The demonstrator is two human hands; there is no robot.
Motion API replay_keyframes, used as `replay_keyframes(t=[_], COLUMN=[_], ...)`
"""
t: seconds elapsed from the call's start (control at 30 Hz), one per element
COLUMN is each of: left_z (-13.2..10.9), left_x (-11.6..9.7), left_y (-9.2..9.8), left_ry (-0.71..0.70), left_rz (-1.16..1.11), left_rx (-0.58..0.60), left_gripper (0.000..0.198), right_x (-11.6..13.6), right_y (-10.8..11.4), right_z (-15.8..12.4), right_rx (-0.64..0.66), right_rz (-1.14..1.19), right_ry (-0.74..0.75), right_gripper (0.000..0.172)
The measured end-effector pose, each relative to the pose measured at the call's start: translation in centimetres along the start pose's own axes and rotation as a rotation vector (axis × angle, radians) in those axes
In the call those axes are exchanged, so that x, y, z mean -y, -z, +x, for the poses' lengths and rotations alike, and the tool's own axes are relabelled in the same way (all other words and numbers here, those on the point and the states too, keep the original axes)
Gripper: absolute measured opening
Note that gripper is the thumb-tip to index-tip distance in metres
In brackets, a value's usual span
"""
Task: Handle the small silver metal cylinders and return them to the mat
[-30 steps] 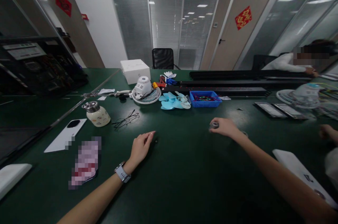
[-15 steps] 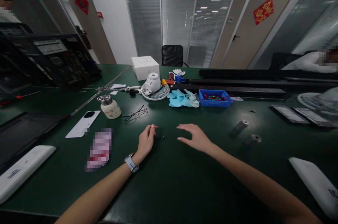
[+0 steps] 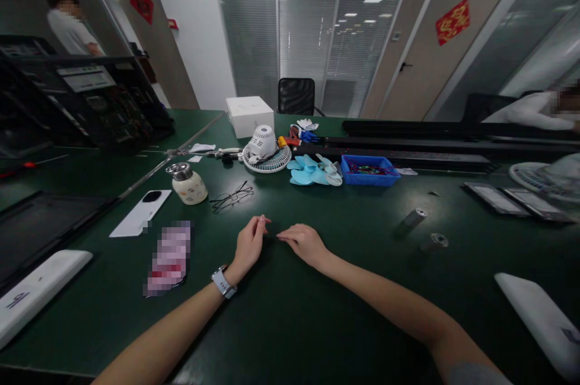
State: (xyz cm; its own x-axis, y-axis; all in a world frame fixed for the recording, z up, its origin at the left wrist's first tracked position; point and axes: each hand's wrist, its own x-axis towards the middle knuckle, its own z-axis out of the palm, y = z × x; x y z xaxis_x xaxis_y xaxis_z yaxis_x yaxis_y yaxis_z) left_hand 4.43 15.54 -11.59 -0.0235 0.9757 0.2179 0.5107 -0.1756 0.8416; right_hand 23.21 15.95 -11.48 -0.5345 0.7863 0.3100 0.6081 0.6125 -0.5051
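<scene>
My left hand [image 3: 251, 240], with a watch [image 3: 223, 281] on its wrist, rests on the green table [image 3: 272, 324]. Its thumb and fingers are closed together, and whatever may be in them is hidden. Just to the right, my right hand [image 3: 304, 243] is closed in a pinch, fingertips down at the tabletop and pointing at the left hand. What the pinch holds is too small or covered to make out. A narrow gap separates the two hands. Beyond the left hand lie folded eyeglasses [image 3: 232, 196].
On the left are a cream flask [image 3: 190, 188], a white phone [image 3: 141, 213] and a pink item [image 3: 168, 261]. Behind stand a white fan part [image 3: 263, 146], blue fan blades [image 3: 312, 170] and a blue bin [image 3: 370, 178]. Metal cylinders [image 3: 414, 217] stand at right. People sit or stand farther off.
My right hand has moved left and its open fingers have closed at the spot where a tiny dark piece lay; that piece is now out of sight. My left hand has stayed nearly still.
</scene>
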Motion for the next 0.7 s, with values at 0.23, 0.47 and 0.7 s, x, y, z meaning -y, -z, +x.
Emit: replay_keyframes(t=[0.23, 0.47, 0.7], left_z=[0.3, 0.3, 0.4], left_x=[0.9, 0.9, 0.8], left_y=[0.0, -0.2, -0.2], left_ry=[-0.009, -0.011, 0.002], left_rz=[0.032, 0.051, 0.081], left_rx=[0.019, 0.039, 0.018], left_gripper=[0.043, 0.042, 0.045], right_x=[-6.5, -13.6, -15.8], right_y=[14.4, 21.6, 20.5], right_z=[-8.8, -15.7, -15.6], right_rx=[-0.462, -0.613, -0.597], right_rz=[-0.225, -0.446, -0.374], right_ry=[-0.349, -0.725, -0.821], right_gripper=[0.022, 0.028, 0.030])
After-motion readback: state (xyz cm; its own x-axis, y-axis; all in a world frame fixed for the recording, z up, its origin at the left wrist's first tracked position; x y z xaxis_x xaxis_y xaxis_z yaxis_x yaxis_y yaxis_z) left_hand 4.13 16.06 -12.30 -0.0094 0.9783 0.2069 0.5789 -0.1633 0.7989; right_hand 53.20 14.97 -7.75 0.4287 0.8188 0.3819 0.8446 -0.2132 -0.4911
